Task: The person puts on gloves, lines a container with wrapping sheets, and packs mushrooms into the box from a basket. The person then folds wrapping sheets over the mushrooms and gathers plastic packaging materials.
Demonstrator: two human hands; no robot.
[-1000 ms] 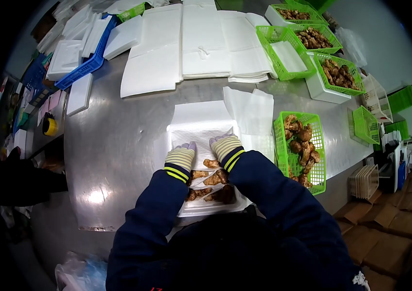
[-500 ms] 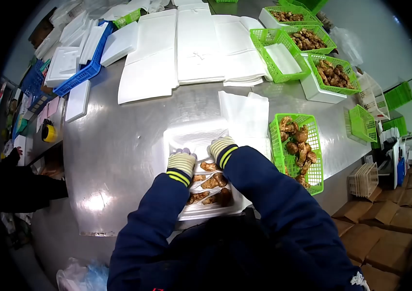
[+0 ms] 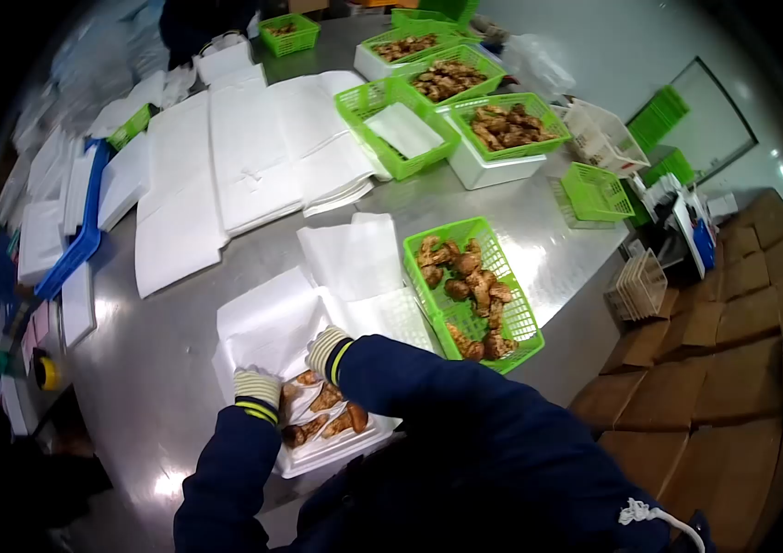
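A white foam box (image 3: 304, 464) lined with white paper (image 3: 267, 323) stands before me on the metal table. Brown mushrooms (image 3: 325, 398) lie in rows inside, with folds of paper between them. My left hand (image 3: 258, 385), in a striped knit glove, is at the box's left side with its fingers bent down onto the paper. On the far right side my right hand (image 3: 322, 352), gloved alike, is closed at the paper behind the mushrooms. Both sets of fingertips are partly hidden. Right of the box sits a green basket (image 3: 419, 300) of loose mushrooms.
Stacked white sheets (image 3: 180, 184) lie across the table's far side. Green baskets of mushrooms (image 3: 507, 127) stand at the back right, some on foam boxes. A blue crate (image 3: 87, 230) is at left. Cardboard boxes (image 3: 723, 396) lie at right. Another person's dark sleeve (image 3: 198, 23) shows far back.
My view has turned to the right, so the table's contents appear further left and tilted. Both hands remain in the box; the mushroom rows look much the same.
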